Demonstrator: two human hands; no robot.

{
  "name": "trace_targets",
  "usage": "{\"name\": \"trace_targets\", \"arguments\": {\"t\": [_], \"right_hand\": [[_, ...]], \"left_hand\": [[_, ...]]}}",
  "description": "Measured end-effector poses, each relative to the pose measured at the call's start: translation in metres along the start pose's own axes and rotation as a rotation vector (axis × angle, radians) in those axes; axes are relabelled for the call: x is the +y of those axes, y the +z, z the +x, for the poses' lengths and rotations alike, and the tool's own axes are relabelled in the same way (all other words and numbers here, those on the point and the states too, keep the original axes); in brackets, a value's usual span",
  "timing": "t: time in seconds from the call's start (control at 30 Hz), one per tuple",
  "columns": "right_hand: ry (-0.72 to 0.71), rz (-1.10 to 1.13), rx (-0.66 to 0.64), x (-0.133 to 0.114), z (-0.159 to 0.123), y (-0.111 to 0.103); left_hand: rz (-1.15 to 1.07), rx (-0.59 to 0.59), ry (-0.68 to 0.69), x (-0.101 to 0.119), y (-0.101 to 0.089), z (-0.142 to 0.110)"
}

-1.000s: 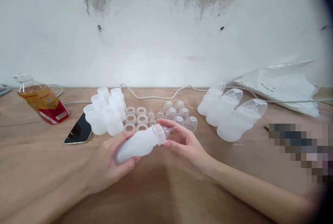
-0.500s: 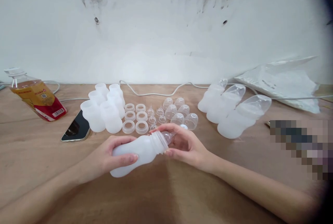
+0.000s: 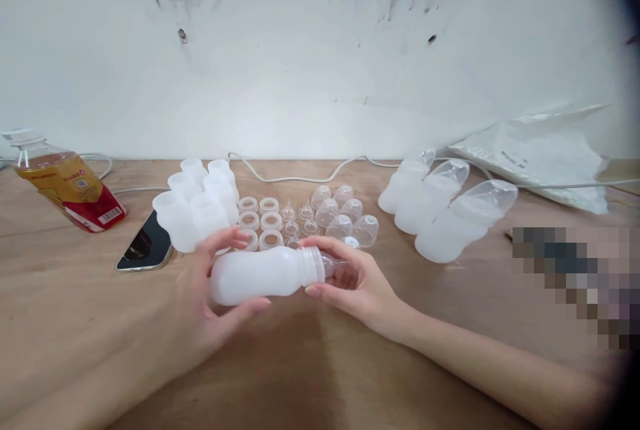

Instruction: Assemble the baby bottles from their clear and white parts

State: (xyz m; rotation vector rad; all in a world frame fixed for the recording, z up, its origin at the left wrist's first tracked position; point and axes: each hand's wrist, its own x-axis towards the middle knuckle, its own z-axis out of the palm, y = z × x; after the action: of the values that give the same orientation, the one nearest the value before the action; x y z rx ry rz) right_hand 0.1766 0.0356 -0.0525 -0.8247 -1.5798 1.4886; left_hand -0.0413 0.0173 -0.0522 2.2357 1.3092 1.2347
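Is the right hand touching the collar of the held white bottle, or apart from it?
Touching: the head view shows the right hand with thumb and finger against the collar, at opposite edges.

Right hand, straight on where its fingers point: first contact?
The feeding bottle: the right hand has its fingertips at the neck. Past that, probably the left hand by the base, though one view leaves depth unclear.

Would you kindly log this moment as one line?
left hand: spread around bottle | right hand: gripping its collar | beyond: rings, nipples, clear caps
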Motion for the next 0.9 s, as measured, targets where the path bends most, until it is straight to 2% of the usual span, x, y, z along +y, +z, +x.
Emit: {"name": "trace_targets", "arguments": {"t": [0.07,0.13,0.2,0.27,0.33,0.4,0.43,0.47,0.5,0.57,0.63,0.67,0.7,0.73,0.77,0.87,0.9], "right_hand": [[-0.040,-0.011,0.031,-0.002,-0.002,-0.001],[-0.059,-0.030,0.049,-0.002,-0.002,-0.003],[-0.059,-0.053,0.053,-0.001,-0.001,-0.005],[-0.050,-0.063,0.053,0.001,0.001,-0.008],[-0.052,-0.064,0.060,0.002,0.003,-0.010],[-0.077,-0.068,0.061,0.002,0.004,-0.011],[-0.088,-0.074,0.058,0.002,0.005,-0.011],[-0.097,-0.078,0.055,0.001,0.005,-0.011],[-0.100,-0.080,0.053,0.001,0.005,-0.011],[-0.094,-0.082,0.056,0.001,0.005,-0.012],[-0.094,-0.096,0.066,0.002,0.004,-0.013],[-0.097,-0.110,0.071,0.002,0.004,-0.013],[-0.100,-0.127,0.074,0.002,0.004,-0.014],[-0.103,-0.143,0.076,0.003,0.004,-0.015],[-0.107,-0.159,0.075,0.003,0.004,-0.015],[-0.133,-0.220,0.069,0.003,0.003,-0.015],[-0.154,-0.237,0.068,0.002,0.002,-0.015]], "left_hand": [[-0.240,0.006,-0.227,0.003,-0.002,0.003],[-0.396,-0.121,-0.396,0.004,-0.003,0.005],[-0.433,-0.226,-0.440,0.003,-0.005,0.004],[-0.329,-0.207,-0.284,0.000,-0.006,0.002],[-0.148,-0.160,0.014,-0.005,-0.008,0.001],[-0.009,-0.180,0.310,-0.010,-0.010,0.002],[0.021,-0.186,0.397,-0.012,-0.010,0.002],[0.022,-0.177,0.422,-0.013,-0.011,0.003],[-0.008,-0.154,0.387,-0.013,-0.011,0.004],[-0.130,-0.112,0.181,-0.011,-0.011,0.005],[-0.229,-0.202,-0.087,-0.007,-0.011,0.005],[-0.250,-0.278,-0.190,-0.005,-0.011,0.005],[-0.242,-0.328,-0.237,-0.004,-0.011,0.004],[-0.207,-0.338,-0.213,-0.005,-0.011,0.003],[-0.144,-0.306,-0.117,-0.006,-0.011,0.002],[0.108,-0.114,0.330,-0.016,-0.011,-0.001],[0.141,-0.089,0.411,-0.019,-0.011,-0.001]]}}
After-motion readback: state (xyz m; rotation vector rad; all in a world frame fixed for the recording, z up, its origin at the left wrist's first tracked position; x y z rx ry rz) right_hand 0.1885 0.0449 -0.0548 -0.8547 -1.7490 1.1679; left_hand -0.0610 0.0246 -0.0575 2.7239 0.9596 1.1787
